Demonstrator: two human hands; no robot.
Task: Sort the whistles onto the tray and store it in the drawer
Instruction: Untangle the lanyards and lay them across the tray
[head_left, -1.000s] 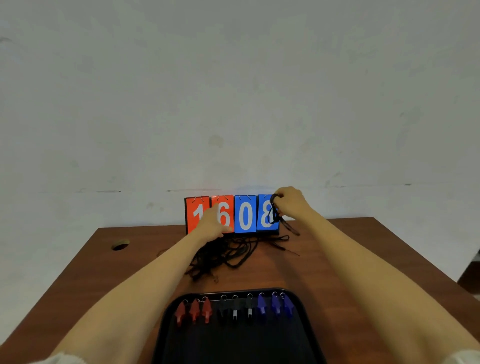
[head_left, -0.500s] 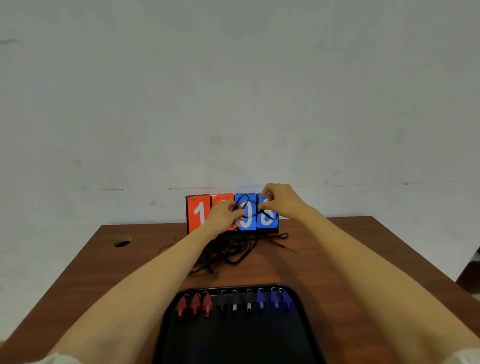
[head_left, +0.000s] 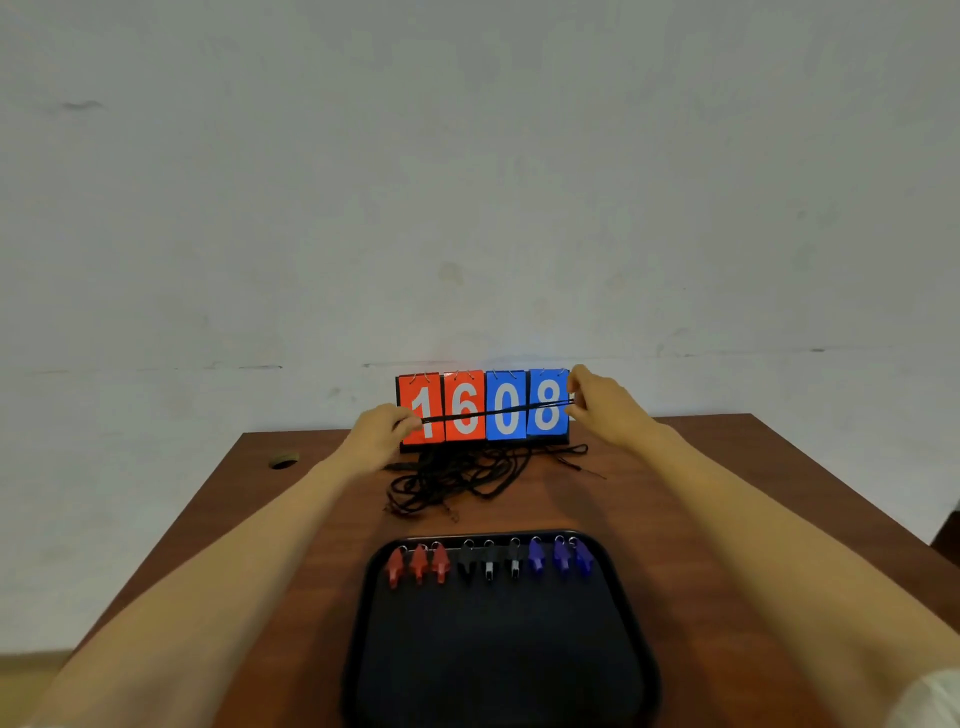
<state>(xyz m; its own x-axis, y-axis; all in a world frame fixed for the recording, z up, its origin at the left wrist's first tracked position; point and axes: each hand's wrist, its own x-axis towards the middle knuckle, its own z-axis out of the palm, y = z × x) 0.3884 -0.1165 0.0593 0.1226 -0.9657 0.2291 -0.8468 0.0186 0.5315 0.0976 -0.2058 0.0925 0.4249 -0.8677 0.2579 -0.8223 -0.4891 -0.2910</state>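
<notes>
A black cord (head_left: 498, 413) is stretched level across the front of the scoreboard (head_left: 483, 405), left hand (head_left: 382, 434) and right hand (head_left: 597, 405) each pinching an end; whistles (head_left: 488, 564) lie on the tray (head_left: 498, 649), nearer than the scoreboard

Flip scoreboard (head_left: 483, 405) at the counter's (head_left: 727, 493) far edge reads 1 6 0 8 — white digits, "1" and "6" on red cards, "0" and "8" on blue. A black cord (head_left: 498, 412) crosses the digits. Seemingly no other text — view too blurry to be sure.
</notes>
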